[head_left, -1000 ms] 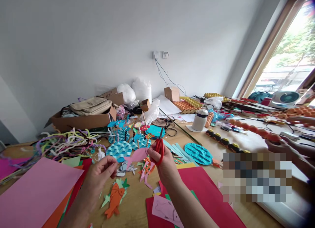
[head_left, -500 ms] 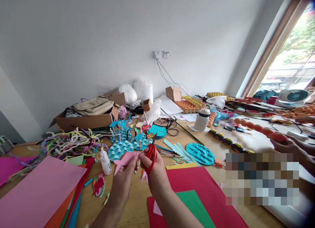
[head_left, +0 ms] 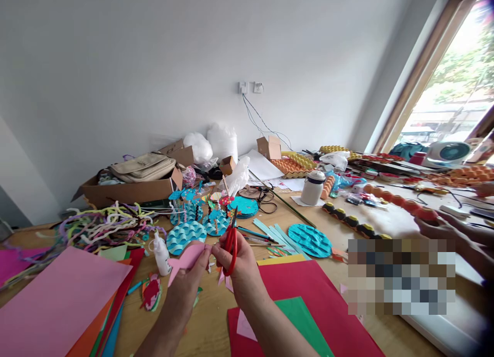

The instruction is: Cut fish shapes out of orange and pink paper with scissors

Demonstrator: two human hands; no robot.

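Observation:
A pink paper cutout (head_left: 189,257) with a forked, tail-like end is pinched in my left hand (head_left: 188,281). My right hand (head_left: 242,269) has red-handled scissors (head_left: 231,249) in its grip, blades pointing up and away from the paper. The right fingertips also touch the cutout's right end, close to the left thumb. Just beyond the hands lie wavy blue paper discs (head_left: 186,237), some bearing small paper fish on stems. A white glue bottle (head_left: 161,254) stands left of the left hand. Under the right forearm are red paper (head_left: 304,290) and a green sheet (head_left: 303,323).
Pink paper sheets (head_left: 65,300) are stacked at left, with tangled pipe cleaners (head_left: 111,226) behind. A cardboard box (head_left: 127,192) holds a beige bag. A white canister (head_left: 312,188) stands farther back. At right, another person's hand (head_left: 436,226) holds an orange egg-carton strip (head_left: 401,201).
The view has shifted slightly, so most things sit a little farther left. My hands stay close together on the pink cutout, and the scissors have turned slightly more upright.

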